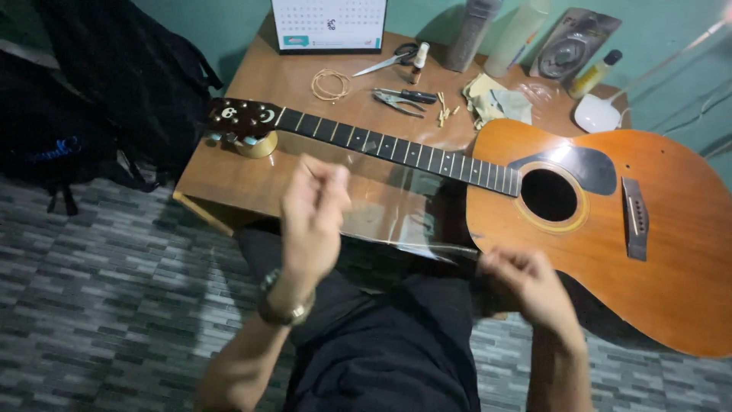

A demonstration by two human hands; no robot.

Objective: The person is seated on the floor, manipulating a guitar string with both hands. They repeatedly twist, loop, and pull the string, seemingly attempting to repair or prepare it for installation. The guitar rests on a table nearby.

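An orange-brown acoustic guitar (656,252) lies across a wooden table (290,76), its headstock (240,118) to the left and no strings visible on it. In front of the neck I hold a clear plastic sleeve (396,210) stretched between both hands. My left hand (313,214), with a watch on the wrist, pinches the sleeve's left side with fingers closed. My right hand (526,282) grips the sleeve's lower right corner, close to the guitar's body. Both hands are motion-blurred.
On the table behind the neck lie a coiled string (331,84), scissors (389,59), pliers (404,98), small pegs (445,113), a cloth (496,103), bottles (473,30) and a desk calendar (329,24). A black bag (114,76) stands at left on the tiled floor.
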